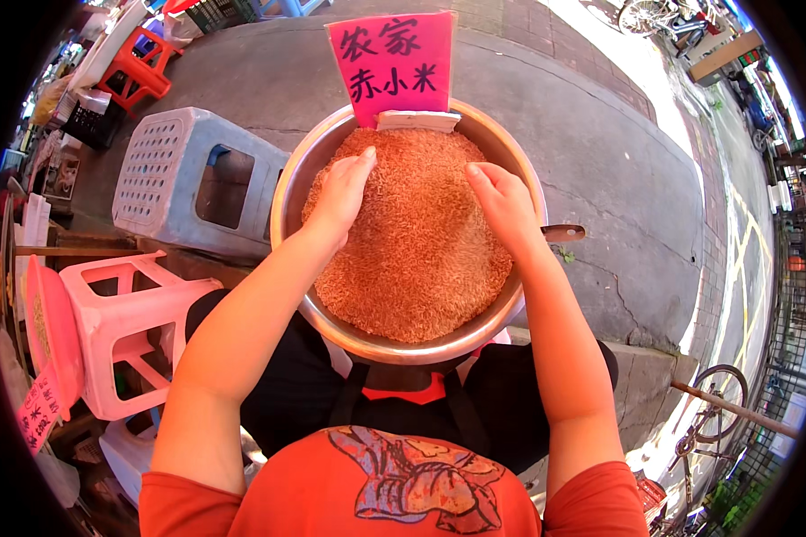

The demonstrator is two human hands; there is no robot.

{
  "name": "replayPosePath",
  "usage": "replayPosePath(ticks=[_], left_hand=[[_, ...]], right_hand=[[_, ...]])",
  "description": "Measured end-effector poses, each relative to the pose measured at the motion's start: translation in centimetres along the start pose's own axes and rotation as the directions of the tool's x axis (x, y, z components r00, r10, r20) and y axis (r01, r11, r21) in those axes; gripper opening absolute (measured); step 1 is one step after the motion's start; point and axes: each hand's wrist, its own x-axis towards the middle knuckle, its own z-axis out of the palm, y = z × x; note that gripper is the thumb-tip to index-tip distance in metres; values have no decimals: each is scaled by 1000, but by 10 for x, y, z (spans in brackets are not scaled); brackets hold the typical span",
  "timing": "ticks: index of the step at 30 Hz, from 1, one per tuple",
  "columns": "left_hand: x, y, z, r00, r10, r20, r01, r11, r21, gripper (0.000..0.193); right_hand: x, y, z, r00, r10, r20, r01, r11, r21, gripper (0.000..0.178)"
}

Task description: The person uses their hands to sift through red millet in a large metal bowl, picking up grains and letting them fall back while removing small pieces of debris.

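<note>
A wide steel basin (288,192) holds a heap of reddish-brown, rice-like grain (412,259). My left hand (342,190) lies along the heap's left side, thumb stretched forward and the other fingers partly hidden. On the opposite side, my right hand (507,204) rests at the grain's edge near the rim, its thumb extended toward the middle. Both hands look open, with nothing visibly gripped. A bright pink sign (394,67) with dark handwriting stands upright at the basin's far edge, next to a pale flat piece (418,120) lying on the grain.
A flat handle (564,233) with a hole juts out right of the basin. To the left stand a grey-blue plastic stool (166,170) and a pink stool (121,313), with a pink container (49,331) beside it. A red stool (139,67) is farther back. Bicycles (712,416) stand at the right.
</note>
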Motion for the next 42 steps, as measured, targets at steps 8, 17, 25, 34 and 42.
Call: replayPosePath(ticks=[8, 17, 25, 34, 42], left_hand=[[37, -50, -12, 980, -83, -182, 157, 883, 443, 56], [0, 7, 23, 908, 2, 418, 110, 964, -243, 34], [-5, 16, -2, 905, 116, 408, -200, 965, 170, 23], [3, 17, -19, 953, 115, 279, -140, 987, 73, 33], [-2, 20, -27, 953, 85, 289, -87, 996, -5, 26]], right_hand=[[30, 54, 23, 986, 168, -6, -165, 969, 183, 45], [4, -11, 23, 933, 134, 333, -216, 950, 224, 27], [-31, -19, -4, 886, -436, 158, 464, 825, -323, 20], [-48, -26, -12, 984, -163, 72, 175, 962, -211, 22], [-37, -5, -28, 919, -352, 179, 391, 751, -532, 21]])
